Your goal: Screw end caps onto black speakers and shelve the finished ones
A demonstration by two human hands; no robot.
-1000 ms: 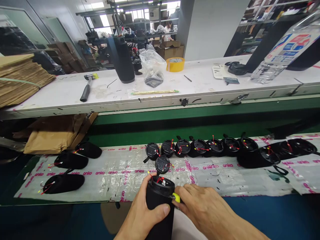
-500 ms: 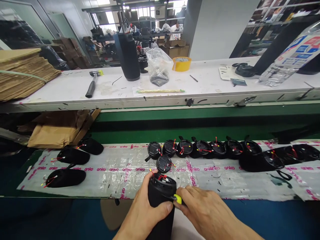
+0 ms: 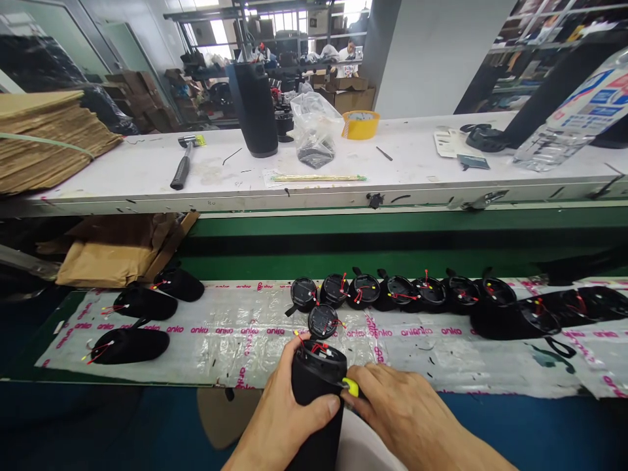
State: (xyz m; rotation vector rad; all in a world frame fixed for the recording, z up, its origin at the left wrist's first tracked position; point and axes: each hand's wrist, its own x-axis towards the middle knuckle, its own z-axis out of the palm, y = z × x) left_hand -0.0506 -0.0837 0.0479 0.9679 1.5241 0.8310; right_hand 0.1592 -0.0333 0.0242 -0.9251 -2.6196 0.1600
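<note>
My left hand (image 3: 289, 409) is wrapped round a black fabric-covered cylinder (image 3: 318, 386) at the bottom centre. Its open top faces up and shows red wires inside. In my right hand (image 3: 397, 399) is a small tool with a yellow handle (image 3: 351, 386), whose metal end touches the cylinder's side just below the rim. The tip itself is too small to make out. Right behind the held cylinder stands another open black cylinder (image 3: 322, 321) with red and yellow wires.
Several black cylinders (image 3: 364, 290) line the plastic-covered bench (image 3: 220, 353); three others (image 3: 130, 346) lie at its left. On the white shelf (image 3: 304, 193) are a hammer (image 3: 182, 171), a tape roll (image 3: 360, 125) and a bottle (image 3: 574, 124). A person (image 3: 348, 62) is far behind.
The yellow-handled tool has tilted slightly and shifted a little upward at the cylinder's side. My left hand keeps its hold. The whole view has shifted very slightly.
</note>
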